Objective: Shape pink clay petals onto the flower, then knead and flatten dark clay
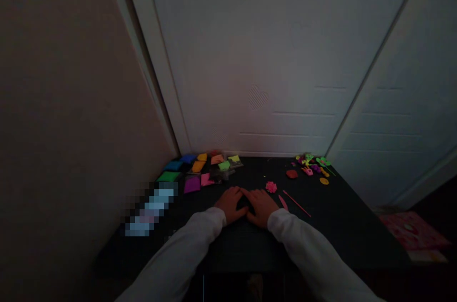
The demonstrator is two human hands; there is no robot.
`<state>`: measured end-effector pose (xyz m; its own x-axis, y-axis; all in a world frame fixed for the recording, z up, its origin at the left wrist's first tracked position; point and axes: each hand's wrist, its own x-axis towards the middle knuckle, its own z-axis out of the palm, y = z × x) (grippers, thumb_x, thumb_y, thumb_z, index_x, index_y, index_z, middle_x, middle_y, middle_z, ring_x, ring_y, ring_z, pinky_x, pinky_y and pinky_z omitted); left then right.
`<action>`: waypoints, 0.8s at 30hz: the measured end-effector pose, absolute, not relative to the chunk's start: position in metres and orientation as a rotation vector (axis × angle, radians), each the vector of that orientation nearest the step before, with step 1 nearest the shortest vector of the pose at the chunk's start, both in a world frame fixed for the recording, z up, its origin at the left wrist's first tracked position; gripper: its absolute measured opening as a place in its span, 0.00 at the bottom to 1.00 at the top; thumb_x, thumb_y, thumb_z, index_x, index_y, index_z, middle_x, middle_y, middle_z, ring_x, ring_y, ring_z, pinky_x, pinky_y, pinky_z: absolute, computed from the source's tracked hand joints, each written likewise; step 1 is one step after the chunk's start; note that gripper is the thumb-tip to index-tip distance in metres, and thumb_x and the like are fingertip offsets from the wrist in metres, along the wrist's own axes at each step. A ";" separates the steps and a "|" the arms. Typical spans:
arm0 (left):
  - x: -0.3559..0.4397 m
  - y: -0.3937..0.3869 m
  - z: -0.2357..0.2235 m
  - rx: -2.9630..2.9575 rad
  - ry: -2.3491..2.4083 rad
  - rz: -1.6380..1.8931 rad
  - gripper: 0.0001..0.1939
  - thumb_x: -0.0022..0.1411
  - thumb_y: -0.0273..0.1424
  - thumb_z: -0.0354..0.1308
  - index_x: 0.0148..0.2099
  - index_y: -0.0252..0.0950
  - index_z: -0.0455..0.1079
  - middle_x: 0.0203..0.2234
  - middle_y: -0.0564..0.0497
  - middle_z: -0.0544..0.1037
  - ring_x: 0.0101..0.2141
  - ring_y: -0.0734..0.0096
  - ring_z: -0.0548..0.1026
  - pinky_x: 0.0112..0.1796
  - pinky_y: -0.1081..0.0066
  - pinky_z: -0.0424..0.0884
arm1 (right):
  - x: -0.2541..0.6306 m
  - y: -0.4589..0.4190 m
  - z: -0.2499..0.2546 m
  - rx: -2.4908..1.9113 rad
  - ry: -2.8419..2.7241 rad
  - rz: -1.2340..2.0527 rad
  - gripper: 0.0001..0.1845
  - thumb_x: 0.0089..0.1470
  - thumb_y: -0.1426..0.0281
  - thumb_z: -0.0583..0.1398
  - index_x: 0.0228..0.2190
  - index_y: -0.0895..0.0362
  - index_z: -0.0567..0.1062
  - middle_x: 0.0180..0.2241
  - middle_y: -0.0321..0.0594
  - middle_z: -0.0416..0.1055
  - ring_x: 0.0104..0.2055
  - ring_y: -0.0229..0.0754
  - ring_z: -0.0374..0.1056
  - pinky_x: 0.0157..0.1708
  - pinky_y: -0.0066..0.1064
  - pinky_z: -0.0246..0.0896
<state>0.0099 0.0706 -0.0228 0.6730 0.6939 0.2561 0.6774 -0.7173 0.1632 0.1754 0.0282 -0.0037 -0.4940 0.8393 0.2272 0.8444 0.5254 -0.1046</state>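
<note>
My left hand [230, 205] lies on the dark table with its fingers stretched forward and its thumb out to the side. Mirroring it, my right hand [261, 207] rests palm down, and the two hands meet at the index fingers and thumbs. Nothing shows in either hand, though the undersides of the palms are hidden. Just beyond my right hand sits a pink ruffled flower [271, 187]. To its right lie a short pink blade-shaped tool [283, 202] and a long thin pink stick [297, 203].
Several coloured packets [192, 184] lie at the back left, near a pixelated bright rectangle [152, 211]. At the back right are a red lump [292, 174], a yellow disc [324, 181] and small colourful shapes [316, 168]. A white panelled wall [257, 54] stands behind the table [246, 254].
</note>
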 end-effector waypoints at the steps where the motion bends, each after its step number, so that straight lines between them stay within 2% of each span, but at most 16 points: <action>1: 0.010 0.070 -0.023 2.826 1.159 0.470 0.17 0.58 0.36 0.49 0.48 0.34 0.60 0.45 0.45 0.65 0.43 0.64 0.66 0.42 0.57 0.64 | 0.175 0.028 -0.004 -1.421 -2.515 -0.030 0.20 0.53 0.63 0.52 0.46 0.59 0.62 0.44 0.43 0.62 0.44 0.43 0.61 0.42 0.43 0.57; 24: 0.012 0.067 -0.017 2.735 1.180 0.479 0.17 0.58 0.35 0.49 0.48 0.34 0.60 0.45 0.45 0.65 0.43 0.64 0.66 0.42 0.57 0.64 | 0.175 0.026 -0.003 -1.432 -2.511 -0.013 0.20 0.53 0.64 0.53 0.47 0.59 0.61 0.45 0.44 0.61 0.45 0.44 0.60 0.43 0.43 0.57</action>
